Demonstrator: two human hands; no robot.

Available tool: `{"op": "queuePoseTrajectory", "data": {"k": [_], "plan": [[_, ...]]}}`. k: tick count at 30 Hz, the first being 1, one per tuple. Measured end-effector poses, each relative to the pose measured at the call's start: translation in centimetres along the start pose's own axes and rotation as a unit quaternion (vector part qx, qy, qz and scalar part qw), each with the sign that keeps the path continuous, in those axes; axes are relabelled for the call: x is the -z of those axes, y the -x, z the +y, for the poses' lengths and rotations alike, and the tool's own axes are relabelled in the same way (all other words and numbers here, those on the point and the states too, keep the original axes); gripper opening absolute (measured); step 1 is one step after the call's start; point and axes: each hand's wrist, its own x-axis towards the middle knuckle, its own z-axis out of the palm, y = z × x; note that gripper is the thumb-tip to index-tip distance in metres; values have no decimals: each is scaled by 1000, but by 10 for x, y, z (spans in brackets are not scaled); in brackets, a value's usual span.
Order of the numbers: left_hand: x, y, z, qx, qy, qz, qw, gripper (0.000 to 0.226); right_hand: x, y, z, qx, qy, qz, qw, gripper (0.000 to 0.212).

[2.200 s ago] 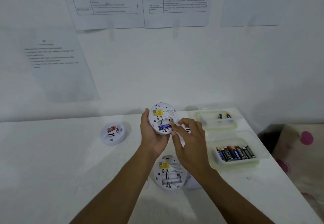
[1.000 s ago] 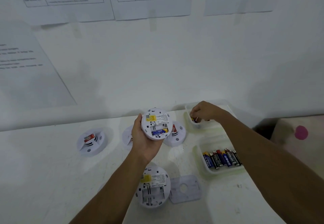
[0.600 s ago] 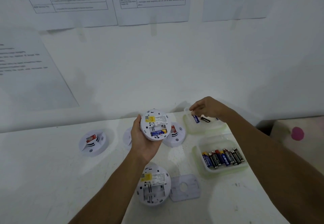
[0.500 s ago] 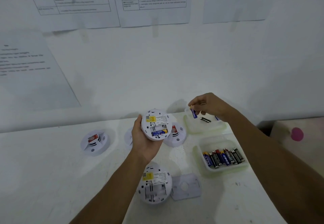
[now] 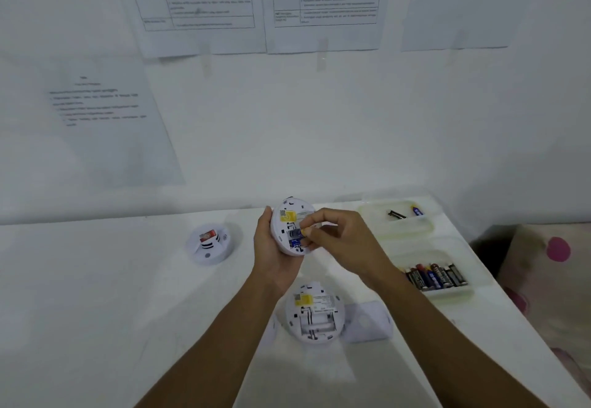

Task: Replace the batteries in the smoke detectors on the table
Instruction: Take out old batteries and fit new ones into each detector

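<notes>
— While you hold it up there, what does the smoke detector [image 5: 285, 215] look like?

— It is round and white, and its back faces me. It has a yellow sticker near the top and an open battery slot. One blue battery [image 5: 295, 243] sits low in the slot.

— Where is it?

— My left hand [image 5: 271, 257] holds it above the middle of the white table [image 5: 96, 311]. My thumb curls over its edge. The other fingers are hidden behind it.

— And your other hand?

— My right hand [image 5: 339, 241] pinches a small battery [image 5: 297, 232] between thumb and finger, right at the slot.

— What else is there?

— A second detector [image 5: 315, 315] lies face down just below, slot open, beside a flat white cover [image 5: 367, 321]. A third detector [image 5: 211, 243] sits on the left with a red sticker. On the right, the far tub [image 5: 399, 231] holds two batteries, and the near tub [image 5: 447, 294] holds a row of them.
</notes>
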Motion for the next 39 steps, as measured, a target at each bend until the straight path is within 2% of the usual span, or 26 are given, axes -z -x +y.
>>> {"op": "queuePoseTrajectory", "data": {"k": [2, 4, 6, 9, 12, 14, 19, 21, 23, 26, 29, 31, 39], "plan": [[6, 6, 4, -3, -10, 4, 1000, 57, -15, 7, 2, 9, 4, 17, 1000, 11], [12, 12, 7, -8, -21, 8, 1000, 56, -28, 11, 6, 28, 57, 45, 997, 15], [18, 16, 7, -7, -26, 4, 1000, 53, -39, 13, 7, 11, 108, 85, 991, 35], [25, 24, 10, -16, -20, 6, 1000, 50, -52, 11, 7, -46, 101, 113, 987, 72], [33, 32, 20, -32, -16, 12, 999, 48, -64, 6, 12, -83, 77, 109, 988, 88], [41, 38, 28, -32, -18, 22, 999, 49, -74, 5, 13, -97, 77, 93, 988, 89], [66, 59, 48, -22, -19, 30, 999, 49, -105, 2, 19, -60, 86, 44, 994, 89], [82, 68, 58, -21, -25, 25, 999, 49, -117, 7, 20, -39, 135, 19, 990, 82], [105, 77, 71, -25, -21, 26, 999, 49, -122, 17, 24, 17, 265, -6, 964, 71], [139, 86, 86, -24, -5, 46, 999, 56, -126, 32, 34, 91, 434, -119, 888, 61], [154, 93, 95, -21, 2, 56, 998, 52, -133, 33, 43, 88, 521, -220, 820, 57], [155, 97, 95, -15, 0, 58, 998, 52, -138, 33, 43, 75, 535, -237, 807, 58], [163, 101, 98, -8, 13, 62, 998, 50, -143, 38, 42, 61, 543, -223, 807, 61]]}}
